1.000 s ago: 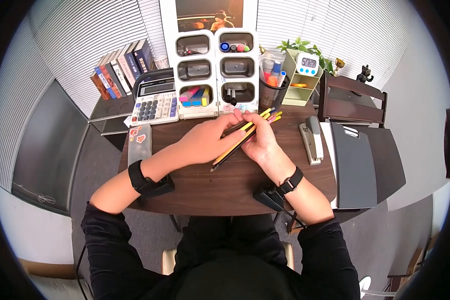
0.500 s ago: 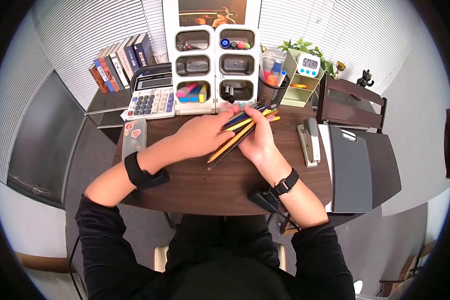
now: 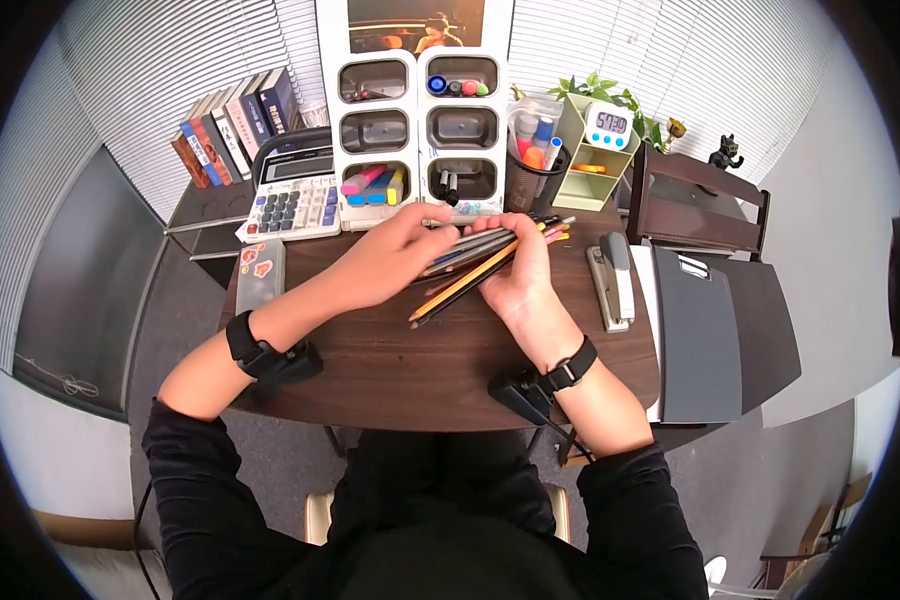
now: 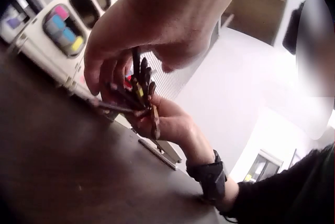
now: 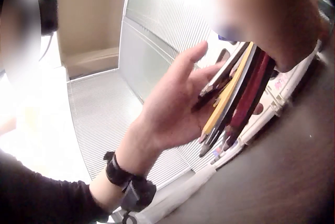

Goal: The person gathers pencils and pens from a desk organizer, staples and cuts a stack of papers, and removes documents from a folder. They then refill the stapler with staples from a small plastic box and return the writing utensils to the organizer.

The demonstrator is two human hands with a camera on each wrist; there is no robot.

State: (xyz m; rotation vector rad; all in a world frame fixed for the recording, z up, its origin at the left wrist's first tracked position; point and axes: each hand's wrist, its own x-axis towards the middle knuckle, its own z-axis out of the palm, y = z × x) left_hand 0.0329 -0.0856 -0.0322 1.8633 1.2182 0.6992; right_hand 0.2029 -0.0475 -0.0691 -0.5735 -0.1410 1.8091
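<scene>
Pencils (image 3: 480, 262) now sit flatter and lower across the right hand (image 3: 518, 285), fingers curled under; left hand (image 3: 385, 262) fingers pinch them from above, over the dark wood desk (image 3: 410, 360), blinds (image 3: 150, 60) behind.

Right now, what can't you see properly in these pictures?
- Pencils: head view, the left hand covers part of the bunch, so no count.
- Timer: head view, digits too small to read.
- Books: head view, titles too small.
- Right hand: left wrist view, dark and blurred, so its grip is unclear.
- Stapler: absent from the right wrist view.
</scene>
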